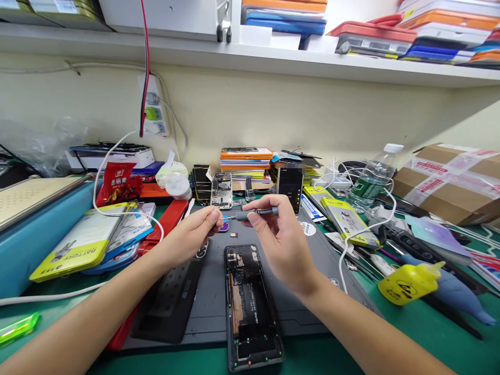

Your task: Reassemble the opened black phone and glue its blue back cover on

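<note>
My right hand (279, 242) holds a grey screwdriver (258, 213) level, its tip pointing left. The fingertips of my left hand (201, 226) are pinched at that thin tip; anything smaller between them is hidden. Below the hands an opened phone (252, 312) lies with its battery and inner parts showing and small green dots around its lower part. A dark back panel (170, 299) rests left of it, partly under my left forearm. Just beyond the opened phone is a small card tray (233, 235) on the grey mat (312, 307).
Behind the hands stand a phone frame (221, 190) and a lit phone (289, 188). Battery packs (82, 239) lie left. At right are a yellow bottle (410, 283), a water bottle (373, 179), cables, tools and a cardboard box (453, 182). A shelf (273, 60) spans above.
</note>
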`<state>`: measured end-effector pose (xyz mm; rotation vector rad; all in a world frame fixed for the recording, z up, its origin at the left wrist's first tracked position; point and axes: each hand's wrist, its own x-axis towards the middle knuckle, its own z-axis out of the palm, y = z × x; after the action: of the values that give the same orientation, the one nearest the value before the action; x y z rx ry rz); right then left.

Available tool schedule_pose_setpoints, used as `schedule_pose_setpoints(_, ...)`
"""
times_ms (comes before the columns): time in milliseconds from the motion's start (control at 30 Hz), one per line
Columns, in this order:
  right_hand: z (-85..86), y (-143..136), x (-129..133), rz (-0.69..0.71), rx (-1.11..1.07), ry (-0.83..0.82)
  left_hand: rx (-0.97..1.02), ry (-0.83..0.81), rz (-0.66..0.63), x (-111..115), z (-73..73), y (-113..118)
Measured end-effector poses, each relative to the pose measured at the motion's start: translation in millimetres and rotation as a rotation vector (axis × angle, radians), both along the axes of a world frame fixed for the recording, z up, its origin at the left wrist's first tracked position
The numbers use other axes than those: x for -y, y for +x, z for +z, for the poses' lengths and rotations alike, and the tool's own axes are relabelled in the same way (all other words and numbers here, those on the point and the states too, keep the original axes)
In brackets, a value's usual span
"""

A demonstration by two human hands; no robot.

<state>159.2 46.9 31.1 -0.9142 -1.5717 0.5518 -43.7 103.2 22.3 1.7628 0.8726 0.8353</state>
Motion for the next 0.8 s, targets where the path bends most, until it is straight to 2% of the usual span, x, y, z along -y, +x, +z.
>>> schedule_pose_setpoints(567, 0.0, -1.7, 1.5, -0.032, -0.011, -0.008, -0.036, 0.024, 0.043, -1.8, -2.9, 0.3)
schedule_pose_setpoints(667, 1.5, -2.0, 1.3, -0.037, -0.043, -0.027, -0.033, 0.084, 0.086, -4.1, -3.8, -1.2)
schedule_pose_setpoints(800, 5.9, -2.8, 0.6, -0.008, -0.182, -0.109, -0.049, 0.254, 0.143, -2.6, 1.5, -3.9)
